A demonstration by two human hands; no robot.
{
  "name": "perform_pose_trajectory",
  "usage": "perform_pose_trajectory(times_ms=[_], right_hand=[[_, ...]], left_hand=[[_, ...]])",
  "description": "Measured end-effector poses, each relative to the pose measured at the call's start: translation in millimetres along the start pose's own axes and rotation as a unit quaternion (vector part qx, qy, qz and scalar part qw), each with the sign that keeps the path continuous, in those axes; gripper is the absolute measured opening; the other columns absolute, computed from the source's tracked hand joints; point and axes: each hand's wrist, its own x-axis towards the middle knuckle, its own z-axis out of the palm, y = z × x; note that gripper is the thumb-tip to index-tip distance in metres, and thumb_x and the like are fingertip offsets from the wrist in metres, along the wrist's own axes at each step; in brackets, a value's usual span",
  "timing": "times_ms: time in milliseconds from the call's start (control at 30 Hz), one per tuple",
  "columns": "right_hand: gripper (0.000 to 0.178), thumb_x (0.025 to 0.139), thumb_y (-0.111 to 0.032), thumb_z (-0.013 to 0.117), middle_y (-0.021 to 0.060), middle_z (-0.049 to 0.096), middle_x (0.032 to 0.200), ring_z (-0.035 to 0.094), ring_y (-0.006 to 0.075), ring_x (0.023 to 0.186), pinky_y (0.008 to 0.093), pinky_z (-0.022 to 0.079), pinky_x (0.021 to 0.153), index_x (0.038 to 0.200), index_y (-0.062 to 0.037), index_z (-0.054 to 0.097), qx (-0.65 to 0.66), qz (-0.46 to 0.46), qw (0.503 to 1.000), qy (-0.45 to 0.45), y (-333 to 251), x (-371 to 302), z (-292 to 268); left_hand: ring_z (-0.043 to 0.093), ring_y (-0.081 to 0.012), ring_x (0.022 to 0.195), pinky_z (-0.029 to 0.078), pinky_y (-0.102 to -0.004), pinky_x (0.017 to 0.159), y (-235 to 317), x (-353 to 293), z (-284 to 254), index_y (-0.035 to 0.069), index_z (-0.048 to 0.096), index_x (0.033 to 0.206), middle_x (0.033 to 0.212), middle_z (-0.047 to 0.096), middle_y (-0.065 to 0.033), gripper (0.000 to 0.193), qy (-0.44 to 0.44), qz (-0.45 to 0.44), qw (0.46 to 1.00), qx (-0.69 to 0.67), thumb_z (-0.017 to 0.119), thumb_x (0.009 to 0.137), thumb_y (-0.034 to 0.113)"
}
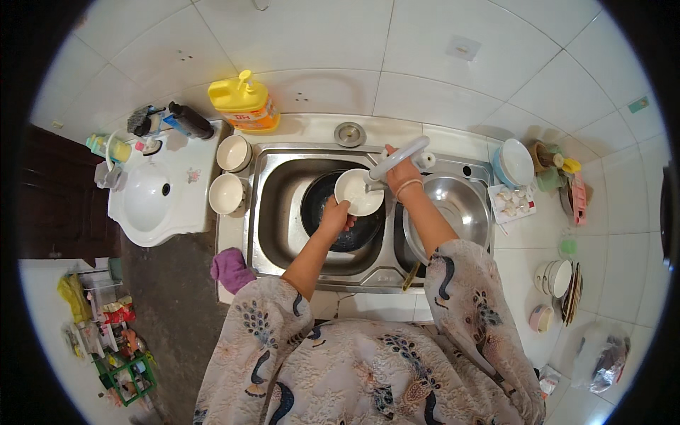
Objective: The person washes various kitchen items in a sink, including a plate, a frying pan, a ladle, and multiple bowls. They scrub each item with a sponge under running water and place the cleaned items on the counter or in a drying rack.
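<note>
My left hand grips the near-left rim of a white bowl, thumb at its edge. The bowl is held under the spout of a white faucet, and a stream of water seems to run into it. My right hand is closed around the faucet's body near its handle; part of the fingers is hidden behind it. Below the bowl, a black pan lies in the left basin of the steel sink. A large steel bowl occupies the right basin.
Two white bowls stand left of the sink, near a purple cloth and a yellow pump jug. On the right counter are a blue-and-white bowl, a white tray and stacked bowls. A washbasin is at far left.
</note>
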Motion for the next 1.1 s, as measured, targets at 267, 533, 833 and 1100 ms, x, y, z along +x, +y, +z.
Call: perform_pose_trajectory(times_ms=[267,533,833,1100], right_hand=[[0.052,0.080,-0.026,0.049,0.0221,0.053,0.111,0.051,0.0341,0.106,0.0379,0.042,0.088,0.125,-0.0051,0.035,-0.051,0.138,0.957,-0.252,-52.0,36.8,-45.6],[0.043,0.076,-0.017,0.058,0.0225,0.055,0.105,0.054,0.0364,0.097,0.0398,0.043,0.083,0.115,-0.0047,0.043,0.172,0.028,0.985,-0.001,-11.3,-8.9,-17.9],[0.038,0.076,-0.022,0.059,0.0126,0.055,0.106,0.053,0.0279,0.100,0.0395,0.043,0.084,0.110,-0.0087,0.049,-0.120,0.110,0.976,-0.145,-31.5,-18.0,-38.8],[0.044,0.075,-0.021,0.060,0.0126,0.050,0.115,0.046,0.0272,0.109,0.0393,0.038,0.091,0.115,-0.0097,0.048,-0.082,0.067,0.990,-0.096,-21.1,-42.8,-31.1]], left_hand=[[0.040,-0.0109,0.035,0.028,-0.0236,0.030,6.6,-18.0,-6.1,0.000,0.052,0.083,0.053,0.051,-0.0072,0.025,-0.049,-0.096,0.993,-0.043,0.043,0.083,0.023],[0.049,-0.0116,0.046,0.036,-0.0234,0.036,-5.4,-15.7,-2.2,0.004,0.041,0.109,0.065,0.055,-0.0079,0.030,-0.018,-0.103,0.993,-0.053,0.048,0.082,0.014],[0.060,-0.0226,0.061,0.052,-0.0301,0.045,-14.8,-8.7,-0.2,0.008,0.029,0.124,0.105,0.051,-0.0174,0.057,0.102,0.033,0.994,-0.014,0.044,0.072,-0.009],[0.060,-0.0217,0.078,0.050,-0.0269,0.057,-6.1,-20.8,-11.1,0.008,0.034,0.122,0.105,0.053,-0.0155,0.055,0.174,0.239,0.945,0.143,0.045,0.073,-0.013]])
